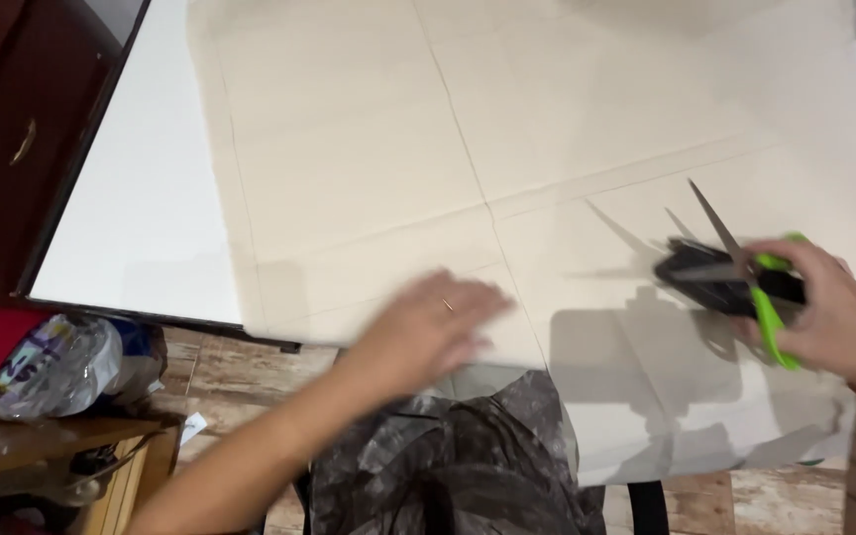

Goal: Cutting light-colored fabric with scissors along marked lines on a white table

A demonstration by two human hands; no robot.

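A large cream sheet of paper [369, 129] with fold creases and drawn lines covers a white table [141, 198]. My left hand [428, 327] lies flat on the sheet near its front edge, fingers together, a ring on one finger. My right hand [829, 312] grips green-handled scissors [745, 272] with the blades parted and pointing up-left, just above the paper at the right. A black object [695, 277] is held together with the scissors; what it is stays unclear.
Dark patterned fabric [448, 466] hangs below the table's front edge. At the left stand a wooden shelf [71, 436] with a crumpled plastic bag [52, 362] and a dark brown cabinet [12, 129]. Worn wooden floor [240, 362] shows beneath.
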